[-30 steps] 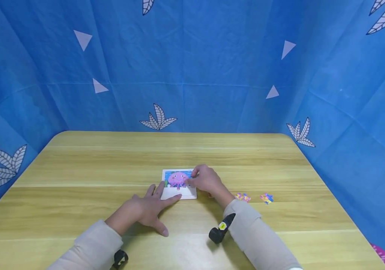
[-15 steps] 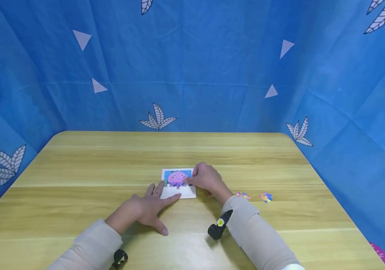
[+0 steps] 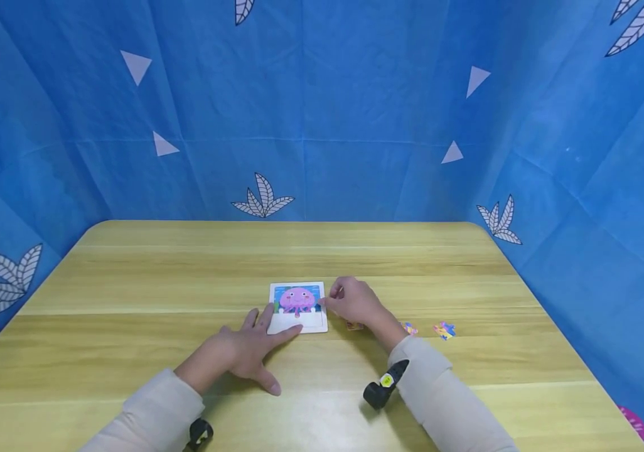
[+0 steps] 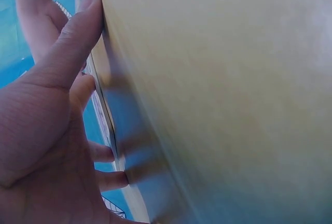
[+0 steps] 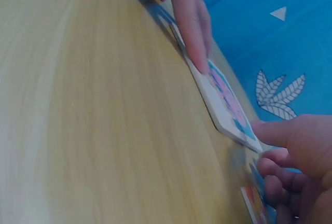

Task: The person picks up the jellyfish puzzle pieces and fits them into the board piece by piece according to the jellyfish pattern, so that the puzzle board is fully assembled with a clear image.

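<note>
I see a wood-grain table (image 3: pixel 158 263), blue cloth (image 3: pixel 344 94) behind it, pale triangles (image 3: pixel 137 65), black-lined white leaves (image 3: pixel 266 191), a pink patch (image 3: pixel 634 422) low right

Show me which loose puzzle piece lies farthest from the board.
The rightmost piece, yellow and blue; the other two pieces lie left of it, nearer the board.

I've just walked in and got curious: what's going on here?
A person is working on a small picture puzzle board. Their spread left hand rests on its near left part; their right hand is at its right edge. A pink sea creature shows, but the near strip is plain white. Loose pieces lie to the right.
</note>
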Tool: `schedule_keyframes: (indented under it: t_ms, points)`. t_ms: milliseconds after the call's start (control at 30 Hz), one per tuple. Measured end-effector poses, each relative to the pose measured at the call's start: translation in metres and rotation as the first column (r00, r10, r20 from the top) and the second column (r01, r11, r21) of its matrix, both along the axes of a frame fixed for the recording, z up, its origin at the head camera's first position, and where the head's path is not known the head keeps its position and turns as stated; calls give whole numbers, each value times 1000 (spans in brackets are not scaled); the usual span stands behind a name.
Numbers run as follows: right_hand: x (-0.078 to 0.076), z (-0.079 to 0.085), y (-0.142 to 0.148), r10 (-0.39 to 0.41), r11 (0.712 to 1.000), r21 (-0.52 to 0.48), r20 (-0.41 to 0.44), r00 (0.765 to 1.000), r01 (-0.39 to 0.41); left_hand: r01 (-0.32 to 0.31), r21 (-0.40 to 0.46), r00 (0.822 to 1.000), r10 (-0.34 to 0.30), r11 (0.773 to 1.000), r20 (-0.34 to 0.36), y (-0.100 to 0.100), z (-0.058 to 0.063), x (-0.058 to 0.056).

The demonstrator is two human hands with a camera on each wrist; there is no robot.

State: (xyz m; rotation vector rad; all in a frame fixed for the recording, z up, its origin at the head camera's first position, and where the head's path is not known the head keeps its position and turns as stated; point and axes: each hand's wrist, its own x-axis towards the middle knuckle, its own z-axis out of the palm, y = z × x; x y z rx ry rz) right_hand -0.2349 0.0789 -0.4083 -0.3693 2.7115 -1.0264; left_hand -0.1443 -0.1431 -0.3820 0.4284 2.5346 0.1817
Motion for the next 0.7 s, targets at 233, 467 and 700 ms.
schedule_keyframes:
  t_ms: [233,467,700]
  points:
    - [-3,0,21,37,998,-50,30,999,-35,-2,1,1000,2,1000,-4,0,1,0]
    - [-5,-1,44,128,990,-71,67,989,-124,-10,-2,1000,10,1000,-2,0,0,-1]
    - [0,1,59,222,974,-61,91,971,-217,-11,7,1000,11,1000,-5,2,1,-1]
